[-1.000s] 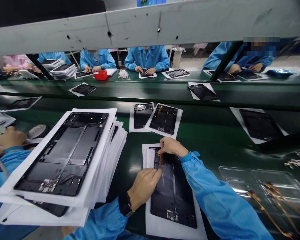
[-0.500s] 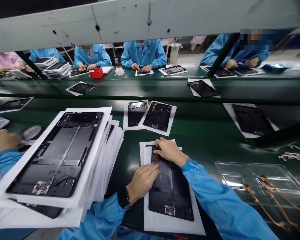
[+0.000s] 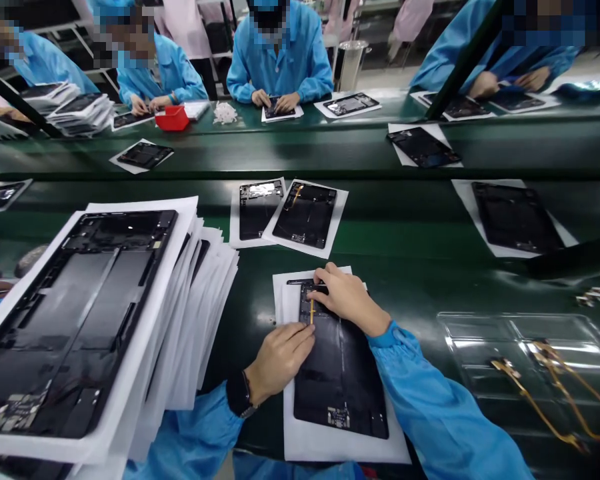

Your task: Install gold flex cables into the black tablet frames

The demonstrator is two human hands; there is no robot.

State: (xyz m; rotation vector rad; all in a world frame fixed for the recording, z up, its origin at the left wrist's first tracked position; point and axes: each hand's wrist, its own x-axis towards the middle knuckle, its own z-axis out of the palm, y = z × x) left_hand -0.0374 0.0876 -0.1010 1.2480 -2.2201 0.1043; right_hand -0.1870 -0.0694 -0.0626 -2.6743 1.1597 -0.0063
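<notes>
A black tablet back housing (image 3: 337, 380) lies on white paper sheets (image 3: 300, 437) in front of me, with a small circuit board near its lower end. A thin orange flex cable (image 3: 312, 311) runs lengthwise along its upper left part. My left hand (image 3: 283, 357), fingers pressed together, has its fingertips at the cable's lower end. From the right, my right hand (image 3: 350, 300) bends over the top of the housing, thumb and fingers closed at the cable's upper end. The exact contact under its fingertips is hidden.
A tall stack of housings (image 3: 95, 293) between paper sheets stands at left. Clear plastic trays (image 3: 470, 347) at right have several orange flex cables (image 3: 555, 373) on them. Two housings (image 3: 307, 213) lie ahead. Co-workers (image 3: 280, 60) sit across the bench.
The view has tilted upward, showing more of the co-workers. Both hands stay at the cable; the right fingers have shifted slightly, so more of the orange strip shows.
</notes>
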